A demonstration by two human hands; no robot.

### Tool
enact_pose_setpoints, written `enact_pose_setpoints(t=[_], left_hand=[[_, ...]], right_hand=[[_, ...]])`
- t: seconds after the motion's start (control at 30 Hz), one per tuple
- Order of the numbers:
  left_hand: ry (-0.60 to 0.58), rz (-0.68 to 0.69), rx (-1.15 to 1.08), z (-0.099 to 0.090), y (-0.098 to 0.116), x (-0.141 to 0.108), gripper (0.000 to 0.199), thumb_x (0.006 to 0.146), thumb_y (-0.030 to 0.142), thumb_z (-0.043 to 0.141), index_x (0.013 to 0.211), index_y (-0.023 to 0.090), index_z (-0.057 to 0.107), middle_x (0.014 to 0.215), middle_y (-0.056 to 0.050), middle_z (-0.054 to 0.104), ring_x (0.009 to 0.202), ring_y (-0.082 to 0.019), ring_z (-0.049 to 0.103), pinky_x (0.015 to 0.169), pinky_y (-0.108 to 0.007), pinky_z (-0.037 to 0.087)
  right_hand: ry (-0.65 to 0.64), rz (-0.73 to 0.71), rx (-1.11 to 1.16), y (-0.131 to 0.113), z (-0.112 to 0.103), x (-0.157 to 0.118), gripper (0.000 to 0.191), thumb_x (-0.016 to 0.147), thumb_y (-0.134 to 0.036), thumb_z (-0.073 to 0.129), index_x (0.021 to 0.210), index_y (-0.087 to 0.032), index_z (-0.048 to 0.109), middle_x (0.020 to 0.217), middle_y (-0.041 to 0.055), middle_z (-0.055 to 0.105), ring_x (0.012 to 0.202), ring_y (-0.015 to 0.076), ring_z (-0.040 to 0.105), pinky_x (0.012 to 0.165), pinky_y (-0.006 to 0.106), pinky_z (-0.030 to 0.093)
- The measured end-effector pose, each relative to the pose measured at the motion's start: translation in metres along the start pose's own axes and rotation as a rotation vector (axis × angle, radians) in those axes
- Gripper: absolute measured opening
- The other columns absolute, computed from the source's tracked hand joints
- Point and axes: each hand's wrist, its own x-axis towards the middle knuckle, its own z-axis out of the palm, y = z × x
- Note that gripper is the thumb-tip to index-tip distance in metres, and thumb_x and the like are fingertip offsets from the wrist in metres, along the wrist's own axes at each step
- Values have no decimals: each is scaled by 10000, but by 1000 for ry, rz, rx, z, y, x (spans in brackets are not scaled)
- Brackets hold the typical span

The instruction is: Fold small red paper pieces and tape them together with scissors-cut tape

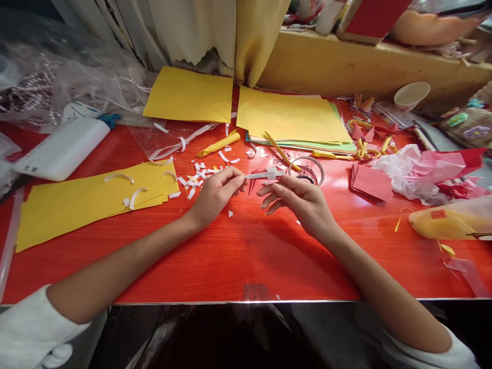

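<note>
My left hand [221,192] is closed in a pinch on one end of a narrow white strip [258,175], which looks like paper or tape. Across from it, my right hand [298,197] meets the strip's other end at the thumb and forefinger, its lower fingers loosely spread. A short wider white piece [272,173] sits on the strip near the right fingers. The strip is held level above the red table [215,266]. Just behind the right hand lies a roll of tape [321,171]. Small white paper scraps [194,179] are scattered beside the left hand.
Yellow sheets [77,205] lie at left, with a white power bank [63,154] behind them. More yellow paper [292,115] is stacked at the back, near a rolled yellow piece [218,143]. Pink paper squares [371,183], crumpled tissue [407,171] and a paper cup [412,96] occupy the right.
</note>
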Motion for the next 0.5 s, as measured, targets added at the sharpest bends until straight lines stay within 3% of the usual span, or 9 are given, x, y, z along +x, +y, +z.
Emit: enact_pose_setpoints(t=[0.2,0.33,0.4,0.5], left_hand=[[-126,37,153,0,5,-3,252,898,346,427,769,165,544,751,-2,546,728,-121,502,697,-242,376],[-222,109,340,2,5,-2,213,888,293,444,809,163,594,810,-19,584,765,-132,522,725,-252,389],[-157,174,397,3,5,-4,159,877,259,473,880,163,600,848,-21,588,769,-123,519,738,-246,399],[47,272,397,6,7,-9,163,880,255,497,985,165,584,848,-18,570,760,-109,510,746,-233,416]], right_hand=[[43,-52,-66,-4,1,-1,197,900,-352,513,978,-183,580,730,-4,577,536,81,539,502,221,472],[119,-96,-290,-2,2,-3,246,929,-395,441,873,-180,547,672,-7,545,494,79,498,472,220,419],[167,-129,-451,-1,3,-5,302,944,-398,399,774,-179,517,634,-2,546,475,78,486,474,225,398],[210,-208,-723,-2,4,-6,301,951,-337,393,721,-180,507,581,0,554,465,79,467,489,228,366]])
